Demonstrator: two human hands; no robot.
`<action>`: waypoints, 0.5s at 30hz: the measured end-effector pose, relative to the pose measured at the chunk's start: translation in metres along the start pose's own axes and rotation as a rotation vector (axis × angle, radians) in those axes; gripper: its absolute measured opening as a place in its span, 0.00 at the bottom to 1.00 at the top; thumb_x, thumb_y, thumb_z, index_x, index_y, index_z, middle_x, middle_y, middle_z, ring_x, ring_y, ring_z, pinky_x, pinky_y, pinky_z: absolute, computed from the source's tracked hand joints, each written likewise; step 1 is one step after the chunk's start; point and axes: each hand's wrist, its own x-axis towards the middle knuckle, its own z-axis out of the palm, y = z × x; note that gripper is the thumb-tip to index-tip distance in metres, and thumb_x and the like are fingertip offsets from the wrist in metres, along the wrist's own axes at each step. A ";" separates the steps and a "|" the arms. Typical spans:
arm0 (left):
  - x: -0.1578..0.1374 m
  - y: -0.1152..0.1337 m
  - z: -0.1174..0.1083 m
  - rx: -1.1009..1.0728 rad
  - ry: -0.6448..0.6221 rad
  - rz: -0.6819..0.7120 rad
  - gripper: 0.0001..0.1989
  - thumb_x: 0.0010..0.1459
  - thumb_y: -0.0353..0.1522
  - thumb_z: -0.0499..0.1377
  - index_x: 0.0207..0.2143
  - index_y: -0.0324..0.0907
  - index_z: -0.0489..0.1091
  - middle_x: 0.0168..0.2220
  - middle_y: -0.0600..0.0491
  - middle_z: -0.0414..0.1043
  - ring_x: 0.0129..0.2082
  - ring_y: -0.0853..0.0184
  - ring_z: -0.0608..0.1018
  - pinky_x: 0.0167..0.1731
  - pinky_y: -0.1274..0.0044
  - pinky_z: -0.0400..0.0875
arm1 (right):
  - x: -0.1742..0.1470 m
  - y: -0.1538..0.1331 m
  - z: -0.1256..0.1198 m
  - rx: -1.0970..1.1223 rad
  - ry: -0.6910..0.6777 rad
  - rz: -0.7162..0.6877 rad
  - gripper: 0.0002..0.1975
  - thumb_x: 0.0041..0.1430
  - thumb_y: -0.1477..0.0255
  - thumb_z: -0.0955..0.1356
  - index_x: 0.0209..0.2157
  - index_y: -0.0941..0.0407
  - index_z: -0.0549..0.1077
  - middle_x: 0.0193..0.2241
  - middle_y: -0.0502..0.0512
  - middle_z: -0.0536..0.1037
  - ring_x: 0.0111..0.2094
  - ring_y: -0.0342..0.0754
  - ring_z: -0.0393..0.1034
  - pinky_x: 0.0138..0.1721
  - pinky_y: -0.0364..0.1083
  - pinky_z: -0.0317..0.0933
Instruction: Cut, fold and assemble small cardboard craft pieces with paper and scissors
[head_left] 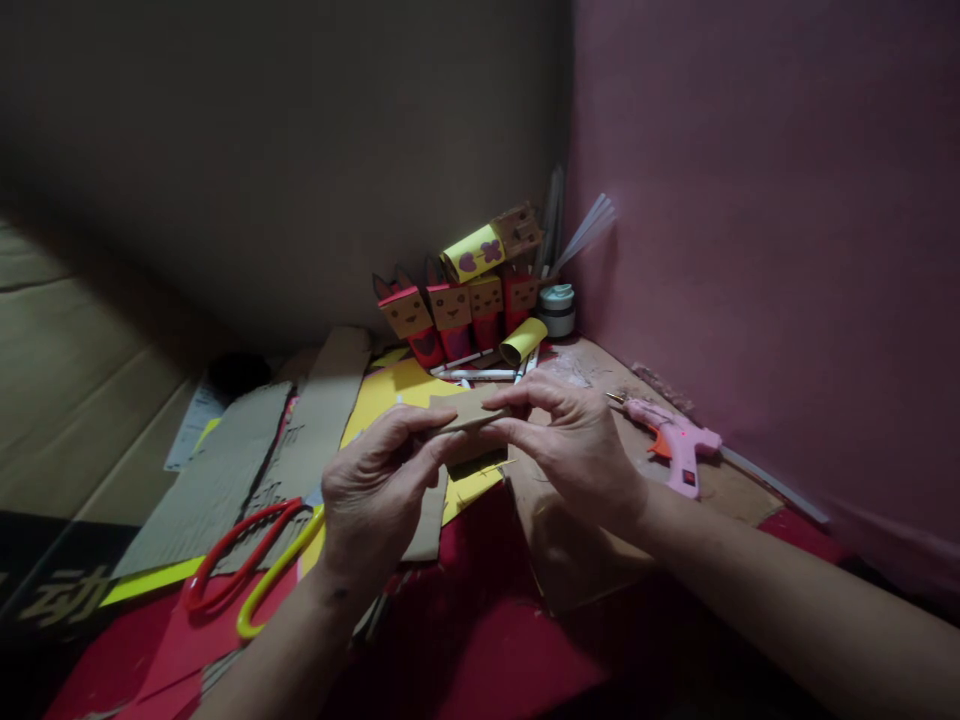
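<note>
Between my two hands is a small folded piece of brown cardboard (471, 408), held up over the table. My left hand (379, 485) pinches its left end with thumb and fingertips. At the right end, my right hand (570, 445) grips it the same way, thumb below and fingers on top. The cardboard's lower side hangs in shadow. Beside my left wrist lie scissors (217, 560) with one red and one yellow handle loop; their blades are mostly hidden behind the hand. A pink glue gun (679, 440) rests to the right of my right hand.
Behind my hands stand several cardboard-headed figures (450, 305) with red bodies, another yellow one (480, 252) lying across them. A yellow paper tube (523, 341), white markers (480, 375) and a lidded jar (557, 310) are near. Cardboard sheets (217, 470) lie left; a pink wall (765, 220) rises right.
</note>
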 end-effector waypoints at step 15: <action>-0.001 0.004 -0.001 0.005 -0.029 0.013 0.06 0.52 0.28 0.65 0.32 0.48 0.78 0.22 0.60 0.69 0.18 0.76 0.67 0.20 0.81 0.65 | 0.005 0.002 -0.005 0.103 -0.029 -0.005 0.04 0.45 0.69 0.77 0.27 0.51 0.81 0.25 0.49 0.72 0.30 0.44 0.68 0.33 0.46 0.66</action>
